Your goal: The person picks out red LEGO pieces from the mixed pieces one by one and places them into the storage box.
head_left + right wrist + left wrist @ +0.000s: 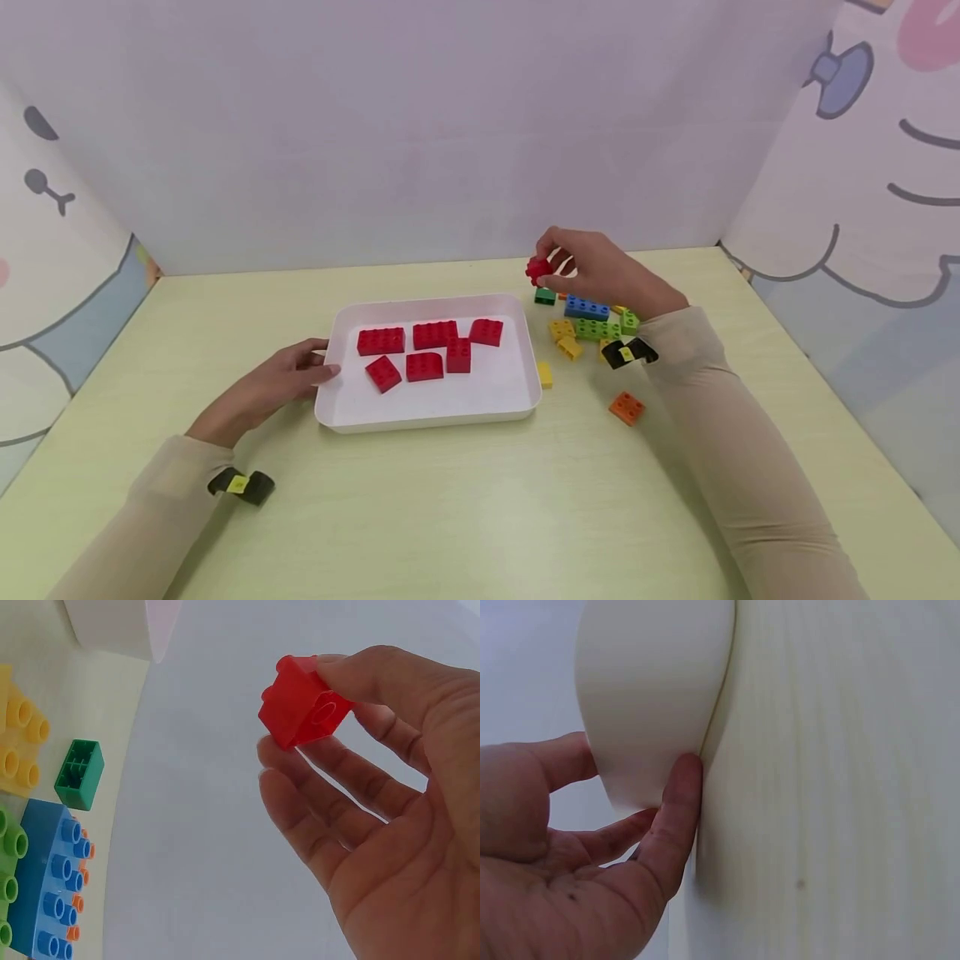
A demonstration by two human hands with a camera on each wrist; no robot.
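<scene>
A white tray (495,392) holds several red bricks (381,341), spread apart over its floor. At its left end my left hand (288,375) grips the tray wall, thumb over the rim and fingers on the outside; the left wrist view shows the fingertips low on the wall (652,697), by the tabletop. My right hand (592,267) pinches a small red brick (304,705) between thumb and fingers, raised above the table beyond the tray's right end. In the right wrist view the brick is tilted, its hollow underside partly showing.
Right of the tray lie loose bricks: dark green (545,297), blue (587,307), lime green (597,330) and several yellow ones (568,347). A yellow brick (545,375) sits close against the tray's right side. Nearer the front lies an orange brick (627,408). Pale curtains (450,150) stand behind the table.
</scene>
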